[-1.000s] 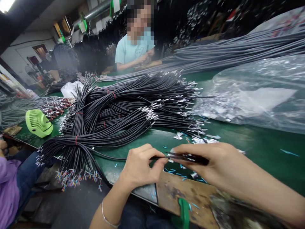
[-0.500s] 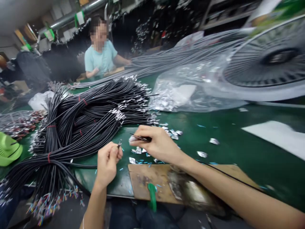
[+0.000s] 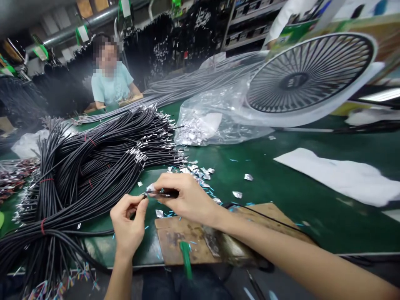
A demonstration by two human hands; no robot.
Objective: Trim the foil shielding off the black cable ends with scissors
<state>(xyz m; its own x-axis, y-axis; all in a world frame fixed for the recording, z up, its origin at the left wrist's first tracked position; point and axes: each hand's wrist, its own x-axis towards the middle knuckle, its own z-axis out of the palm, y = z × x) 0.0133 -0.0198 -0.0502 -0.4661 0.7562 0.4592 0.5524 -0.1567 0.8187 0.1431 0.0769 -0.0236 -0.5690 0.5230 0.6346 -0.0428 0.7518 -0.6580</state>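
Between its thumb and finger, my left hand (image 3: 129, 223) pinches the end of a black cable (image 3: 99, 233), which runs out leftward to a bundle. My right hand (image 3: 184, 196) is closed on dark tweezers (image 3: 167, 193), their tip at the cable end. A whitish scrap (image 3: 150, 188) shows by the fingers of that hand; whether they grip it I cannot make out. Beside my hands lies a big heap of black cables (image 3: 103, 154) with silvery ends, tied with red bands. Foil scraps (image 3: 204, 173) and bits of blue sleeve are strewn on the green tabletop.
A stained board (image 3: 168, 237) with a green strip (image 3: 186, 258) lies at the table's near edge. Beyond are a clear plastic bag (image 3: 200, 125) of scraps, a fan (image 3: 300, 79), grey cables (image 3: 193, 85) and white paper (image 3: 337, 175). Across the table sits a person (image 3: 112, 83).
My right hand has brought the tweezers leftward and down to the cable end in my left hand; before, the two were apart. The view has turned somewhat to the right.
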